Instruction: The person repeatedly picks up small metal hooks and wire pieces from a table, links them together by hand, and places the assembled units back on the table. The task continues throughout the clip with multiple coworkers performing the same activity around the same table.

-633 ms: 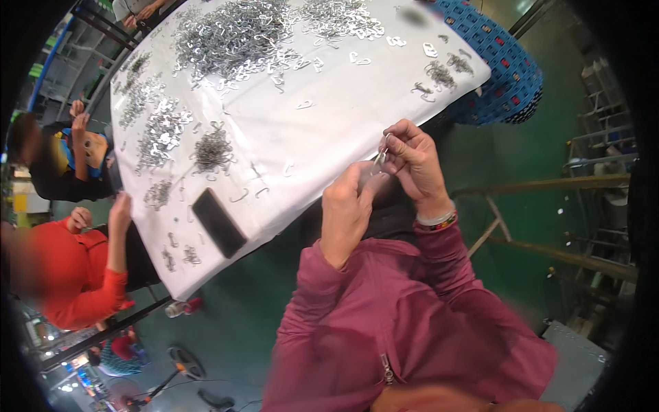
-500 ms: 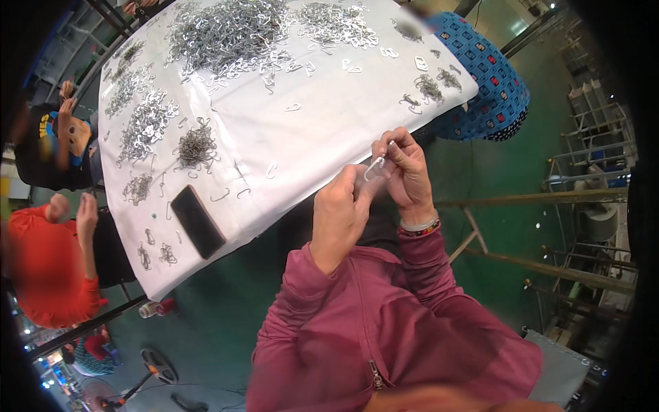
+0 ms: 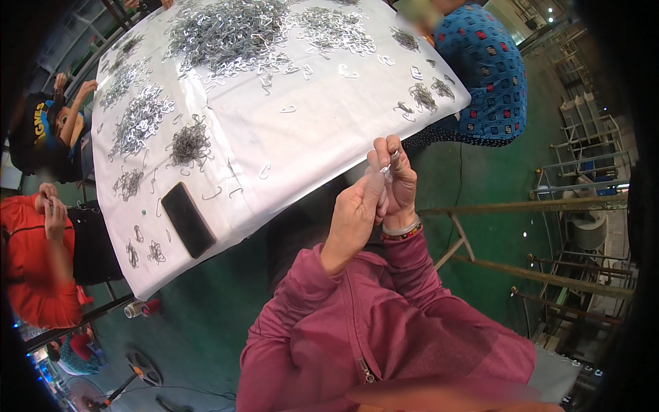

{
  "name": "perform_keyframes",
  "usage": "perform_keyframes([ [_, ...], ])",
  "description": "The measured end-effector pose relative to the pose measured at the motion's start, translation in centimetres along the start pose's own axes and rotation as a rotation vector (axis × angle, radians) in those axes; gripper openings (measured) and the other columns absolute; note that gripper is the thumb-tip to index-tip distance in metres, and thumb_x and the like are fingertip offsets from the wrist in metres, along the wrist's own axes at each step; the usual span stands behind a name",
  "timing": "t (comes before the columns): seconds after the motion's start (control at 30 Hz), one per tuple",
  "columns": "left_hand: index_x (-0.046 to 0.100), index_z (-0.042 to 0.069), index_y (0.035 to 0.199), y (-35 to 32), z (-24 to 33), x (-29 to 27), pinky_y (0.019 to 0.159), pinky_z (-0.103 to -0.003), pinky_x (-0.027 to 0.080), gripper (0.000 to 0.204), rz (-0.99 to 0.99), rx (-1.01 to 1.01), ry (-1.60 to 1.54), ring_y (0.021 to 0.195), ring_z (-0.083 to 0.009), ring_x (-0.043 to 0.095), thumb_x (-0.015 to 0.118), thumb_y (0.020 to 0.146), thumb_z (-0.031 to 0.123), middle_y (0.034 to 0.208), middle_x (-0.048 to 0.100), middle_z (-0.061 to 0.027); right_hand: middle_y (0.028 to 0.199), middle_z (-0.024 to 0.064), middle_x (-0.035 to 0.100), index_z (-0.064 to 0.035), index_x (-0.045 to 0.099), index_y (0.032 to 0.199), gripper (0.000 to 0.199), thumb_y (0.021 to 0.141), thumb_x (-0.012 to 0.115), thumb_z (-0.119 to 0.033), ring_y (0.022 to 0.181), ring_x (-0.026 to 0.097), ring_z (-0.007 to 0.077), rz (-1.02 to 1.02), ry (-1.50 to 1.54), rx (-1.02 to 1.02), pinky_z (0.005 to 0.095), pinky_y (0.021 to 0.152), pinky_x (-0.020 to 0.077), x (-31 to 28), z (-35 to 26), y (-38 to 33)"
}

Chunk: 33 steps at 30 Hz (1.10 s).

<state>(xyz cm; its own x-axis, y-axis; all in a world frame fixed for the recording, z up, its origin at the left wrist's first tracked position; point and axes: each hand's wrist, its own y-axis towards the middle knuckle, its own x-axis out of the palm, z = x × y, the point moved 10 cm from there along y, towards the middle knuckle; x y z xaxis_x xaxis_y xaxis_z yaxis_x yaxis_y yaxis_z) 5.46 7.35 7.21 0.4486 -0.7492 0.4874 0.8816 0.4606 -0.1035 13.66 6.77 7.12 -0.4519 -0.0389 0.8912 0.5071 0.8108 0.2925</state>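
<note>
My left hand and my right hand meet just off the table's near edge, fingers pinched together. Between their fingertips shows a small shiny metal hook, mostly covered by the fingers. On the white-covered table lie a big heap of silver metal clips at the far side and a smaller heap at the left. A dark tangle of wire hooks sits nearer, with a few single hooks beside it.
A black phone lies at the table's near left. Small piles of wire pieces are at the right corner, beside a person in blue patterned clothing. A person in orange sits at the left. Metal racks stand right.
My hands have drawn closer together, and the hook, clearly visible before, is now mostly hidden by fingers. The view has shifted slightly. The person in orange has brought both hands together.
</note>
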Motion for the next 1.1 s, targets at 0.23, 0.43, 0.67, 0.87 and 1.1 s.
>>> perform_keyframes([
  [0.23, 0.054, 0.004, 0.084, 0.2, -1.3, -0.5, 0.051, -0.021, 0.033, 0.038, 0.033, 0.048, -0.05, 0.055, -0.006, 0.039, 0.044, 0.102, 0.037, 0.062, 0.044, 0.0024, 0.08, 0.0056, 0.056, -0.0034, 0.06, 0.1, 0.009, 0.092, 0.06, -0.007, 0.058, 0.045, 0.0061, 0.181, 0.034, -0.009, 0.0157, 0.047, 0.0381, -2.0, 0.4, -0.7],
  [0.43, 0.047, 0.007, 0.079, -0.1, -1.6, -1.0, 0.052, -0.022, 0.035, 0.037, 0.07, 0.031, -0.15, 0.056, -0.0076, 0.04, 0.044, 0.102, 0.036, 0.064, 0.042, 0.0013, 0.082, 0.0078, 0.053, -0.0009, 0.058, 0.102, 0.011, 0.093, 0.059, -0.007, 0.065, 0.047, 0.011, 0.159, -0.064, 0.042, 0.0216, 0.056, 0.0448, -2.0, 0.4, -0.5],
  [0.67, 0.041, 0.009, 0.075, -0.4, -1.2, -0.9, 0.052, -0.022, 0.035, 0.038, 0.078, 0.0, -0.172, 0.055, -0.0082, 0.039, 0.043, 0.103, 0.036, 0.063, 0.041, 0.0009, 0.083, 0.0082, 0.051, 0.0001, 0.057, 0.101, 0.01, 0.092, 0.059, -0.005, 0.069, 0.049, 0.0136, 0.128, -0.037, 0.063, 0.0241, 0.059, 0.0482, -1.7, 0.8, -0.5],
  [0.87, 0.043, 0.009, 0.077, -0.6, -1.1, -1.0, 0.052, -0.023, 0.035, 0.038, 0.1, -0.002, -0.132, 0.056, -0.0082, 0.039, 0.043, 0.103, 0.036, 0.064, 0.04, 0.0011, 0.083, 0.0079, 0.052, 0.0, 0.06, 0.106, 0.014, 0.092, 0.059, -0.004, 0.069, 0.048, 0.0123, 0.12, -0.058, 0.079, 0.0223, 0.056, 0.0437, -1.3, 0.9, -0.5],
  [1.1, 0.047, 0.006, 0.082, -0.8, -1.2, -1.2, 0.053, -0.022, 0.036, 0.036, 0.087, -0.036, -0.14, 0.056, -0.0081, 0.04, 0.044, 0.102, 0.037, 0.066, 0.039, 0.0013, 0.081, 0.0096, 0.063, -0.0025, 0.061, 0.103, 0.014, 0.09, 0.063, -0.006, 0.055, 0.047, 0.0057, 0.152, -0.159, 0.055, 0.016, 0.051, 0.0414, -1.3, 0.9, -0.4],
])
